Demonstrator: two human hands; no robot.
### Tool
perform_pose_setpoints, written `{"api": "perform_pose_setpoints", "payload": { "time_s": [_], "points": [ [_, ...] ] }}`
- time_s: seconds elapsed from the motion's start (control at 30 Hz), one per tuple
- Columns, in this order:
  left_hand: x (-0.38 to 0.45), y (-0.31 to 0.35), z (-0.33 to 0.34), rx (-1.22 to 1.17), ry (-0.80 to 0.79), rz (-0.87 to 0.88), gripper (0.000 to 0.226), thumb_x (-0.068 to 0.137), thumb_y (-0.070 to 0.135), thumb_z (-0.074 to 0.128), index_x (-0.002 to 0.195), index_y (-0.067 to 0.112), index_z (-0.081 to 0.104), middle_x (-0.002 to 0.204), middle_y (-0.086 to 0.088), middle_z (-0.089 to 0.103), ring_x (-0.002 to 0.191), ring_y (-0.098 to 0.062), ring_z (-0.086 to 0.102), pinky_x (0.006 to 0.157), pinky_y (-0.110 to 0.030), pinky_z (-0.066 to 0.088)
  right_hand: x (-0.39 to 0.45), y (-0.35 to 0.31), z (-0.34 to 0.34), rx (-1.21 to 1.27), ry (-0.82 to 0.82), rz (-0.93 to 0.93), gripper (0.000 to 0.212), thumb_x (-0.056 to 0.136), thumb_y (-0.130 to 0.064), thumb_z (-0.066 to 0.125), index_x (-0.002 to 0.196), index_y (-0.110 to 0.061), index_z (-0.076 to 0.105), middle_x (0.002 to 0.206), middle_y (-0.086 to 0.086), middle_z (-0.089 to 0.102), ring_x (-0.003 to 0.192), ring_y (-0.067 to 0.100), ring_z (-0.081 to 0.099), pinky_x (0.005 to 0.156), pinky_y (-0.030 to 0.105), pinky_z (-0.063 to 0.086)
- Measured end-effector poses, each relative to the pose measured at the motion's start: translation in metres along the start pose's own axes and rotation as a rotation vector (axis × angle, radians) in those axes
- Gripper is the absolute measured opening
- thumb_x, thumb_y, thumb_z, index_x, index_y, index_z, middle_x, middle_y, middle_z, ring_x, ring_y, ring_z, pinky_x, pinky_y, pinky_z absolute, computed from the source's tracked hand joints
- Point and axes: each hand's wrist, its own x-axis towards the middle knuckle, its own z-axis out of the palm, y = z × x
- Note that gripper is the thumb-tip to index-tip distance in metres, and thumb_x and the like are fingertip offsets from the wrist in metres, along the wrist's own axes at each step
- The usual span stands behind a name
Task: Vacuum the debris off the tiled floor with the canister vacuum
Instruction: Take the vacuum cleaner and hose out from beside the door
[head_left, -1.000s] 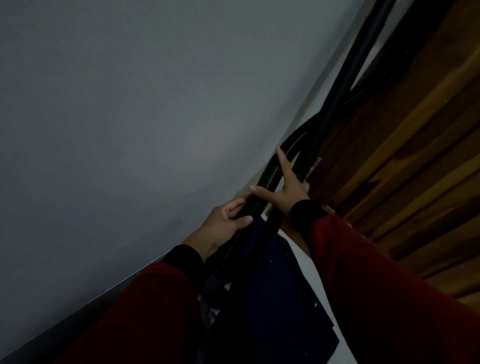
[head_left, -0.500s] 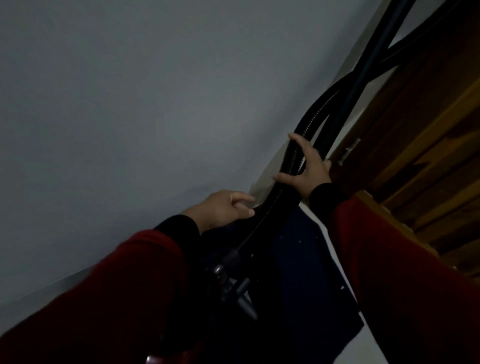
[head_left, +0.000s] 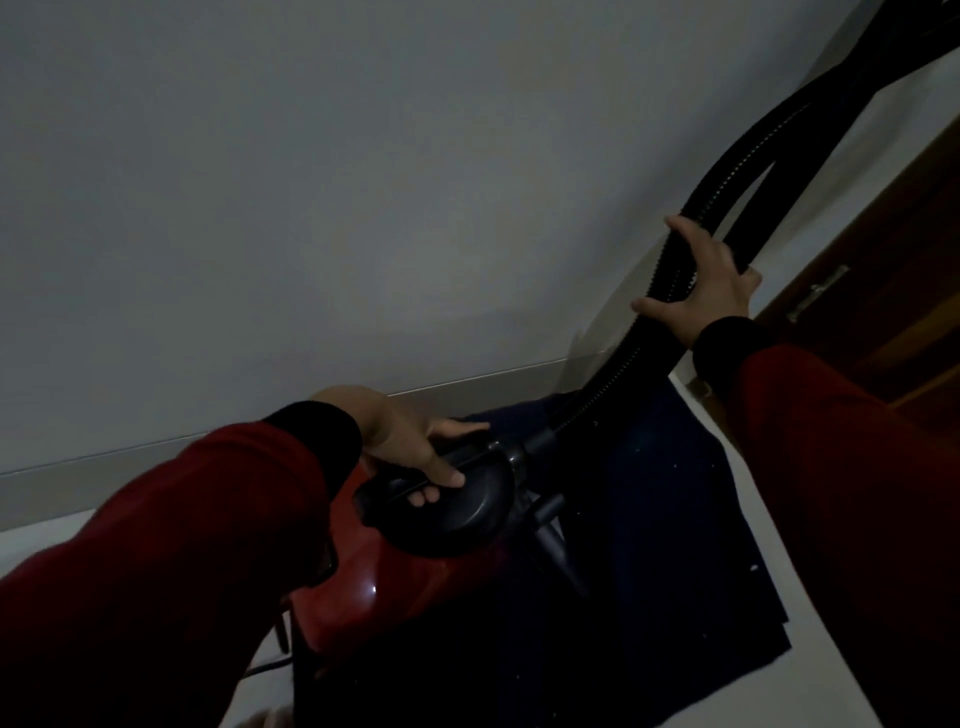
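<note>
The left hand (head_left: 410, 441) has its grip closed around the black carry handle (head_left: 441, 460) on the glossy red canister vacuum (head_left: 395, 566), which sits on a dark blue mat (head_left: 675, 545) beside the grey wall (head_left: 363, 182). Right of the vacuum, the right hand (head_left: 709, 283) grips the ribbed black hose (head_left: 613, 364); beyond it stands a brown wooden door (head_left: 893, 291).

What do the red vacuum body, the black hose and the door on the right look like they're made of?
The vacuum body looks like glossy red plastic: a bright highlight sits on its smooth curve. The hose looks like flexible ribbed black plastic, judging by its fine ridges and easy bend; the right hand grips it. The door looks like varnished brown wood, though the dim light hides any grain.
</note>
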Motion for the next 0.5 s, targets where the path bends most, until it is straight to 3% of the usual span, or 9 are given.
{"api": "perform_pose_setpoints", "payload": {
  "time_s": [0.07,0.2,0.27,0.5],
  "points": [
    [-0.002,-0.005,0.006,-0.008,0.056,0.059,0.067,0.097,0.013,0.05,0.148,0.04,0.015,0.069,-0.005,0.051,0.047,-0.007,0.056,0.048,-0.018,0.051,-0.005,-0.008,-0.003,-0.009,-0.003,-0.017,0.085,0.073,-0.025,0.077,0.142,-0.044,0.031,0.139,0.006,0.04,0.125,0.036,0.031,0.097,0.031,0.021],
    [-0.004,-0.005,0.013,-0.01,0.139,0.077,0.06,0.097,0.019,0.05,0.146,0.044,0.024,0.067,-0.003,0.045,0.051,-0.013,0.046,0.048,-0.022,0.045,-0.018,-0.027,-0.009,-0.052,-0.001,-0.081,0.083,0.073,-0.021,0.074,0.142,-0.042,0.034,0.137,0.007,0.041,0.121,0.036,0.031,0.108,0.042,0.022],
    [-0.014,0.004,0.015,0.029,0.118,0.085,0.06,0.095,0.021,0.053,0.145,0.044,0.026,0.066,-0.002,0.047,0.05,-0.012,0.047,0.046,-0.019,0.045,-0.026,-0.037,-0.015,-0.049,-0.029,-0.106,0.08,0.073,-0.018,0.072,0.141,-0.041,0.036,0.133,0.007,0.043,0.12,0.035,0.032,0.104,0.036,0.022],
    [-0.109,0.064,0.027,0.134,0.057,0.074,0.059,0.094,0.021,0.056,0.144,0.039,0.031,0.062,0.001,0.048,0.046,-0.009,0.043,0.047,-0.023,0.039,-0.072,-0.106,-0.083,-0.141,-0.155,-0.233,0.081,0.071,-0.005,0.072,0.128,-0.047,0.033,0.122,0.013,0.052,0.109,0.045,0.039,0.093,0.046,0.036]
  ]
}}
